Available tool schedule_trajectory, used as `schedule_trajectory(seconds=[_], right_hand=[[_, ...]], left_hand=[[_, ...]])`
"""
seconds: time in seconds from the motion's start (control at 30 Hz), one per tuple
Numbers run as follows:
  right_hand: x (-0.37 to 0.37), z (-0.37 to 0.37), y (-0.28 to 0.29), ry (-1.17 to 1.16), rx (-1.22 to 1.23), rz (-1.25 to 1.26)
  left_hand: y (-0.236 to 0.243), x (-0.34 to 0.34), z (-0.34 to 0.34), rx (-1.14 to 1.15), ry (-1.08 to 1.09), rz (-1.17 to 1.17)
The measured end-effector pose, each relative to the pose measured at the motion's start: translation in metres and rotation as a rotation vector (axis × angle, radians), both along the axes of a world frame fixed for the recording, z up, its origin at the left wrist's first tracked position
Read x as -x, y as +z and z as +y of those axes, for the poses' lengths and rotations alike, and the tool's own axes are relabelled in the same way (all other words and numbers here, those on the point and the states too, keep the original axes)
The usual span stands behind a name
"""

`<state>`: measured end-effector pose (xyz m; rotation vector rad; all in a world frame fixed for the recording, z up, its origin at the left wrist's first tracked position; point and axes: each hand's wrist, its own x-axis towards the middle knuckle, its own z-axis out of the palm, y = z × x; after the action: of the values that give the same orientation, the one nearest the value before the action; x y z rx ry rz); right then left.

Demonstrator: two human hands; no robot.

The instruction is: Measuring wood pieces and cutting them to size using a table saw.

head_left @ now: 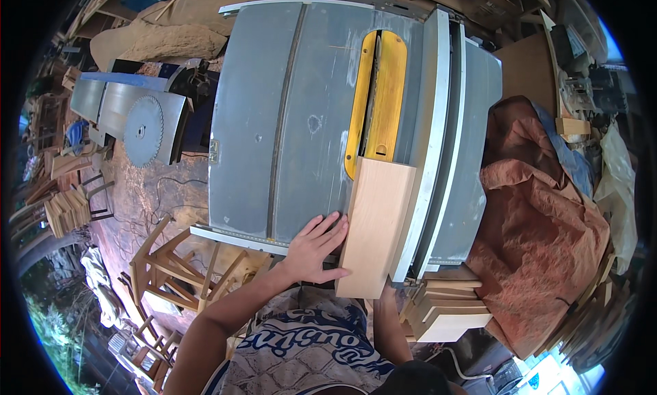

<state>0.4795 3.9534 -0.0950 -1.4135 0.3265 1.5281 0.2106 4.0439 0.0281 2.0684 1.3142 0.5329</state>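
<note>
A pale wooden board [373,224] lies on the grey table saw top [253,121], along the metal rip fence [428,142]. Its far end reaches the near part of the yellow throat plate [390,94], where a thin saw blade [374,100] shows in the slot. With fingers stretched out, my left hand [318,250] rests against the board's left side, thumb near its near end. My right forearm [391,326] comes up behind the board's near end; the board hides that hand and its fingers.
A round saw blade [144,131] lies on a machine at the left. Wooden chair frames [174,268] stand on the floor at lower left. Right of the table hangs a dusty reddish cover [540,231]. Stacked boards [448,306] sit near the fence's near end.
</note>
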Motion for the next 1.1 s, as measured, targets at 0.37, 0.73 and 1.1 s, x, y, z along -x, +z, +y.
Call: schedule_trajectory(seconds=[0.37, 0.73, 1.1], right_hand=[[-0.0052, -0.0023, 0.0023, 0.006, 0.001, -0.002], [-0.0054, -0.0039, 0.0025, 0.019, 0.015, 0.003], [-0.0041, -0.0045, 0.0006, 0.02, 0.058, 0.006]], left_hand=[[0.004, -0.0007, 0.0025, 0.03, -0.002, 0.007], [0.0035, -0.0008, 0.0012, 0.037, 0.022, 0.011], [-0.0017, 0.0006, 0.0028, 0.041, 0.024, 0.01]])
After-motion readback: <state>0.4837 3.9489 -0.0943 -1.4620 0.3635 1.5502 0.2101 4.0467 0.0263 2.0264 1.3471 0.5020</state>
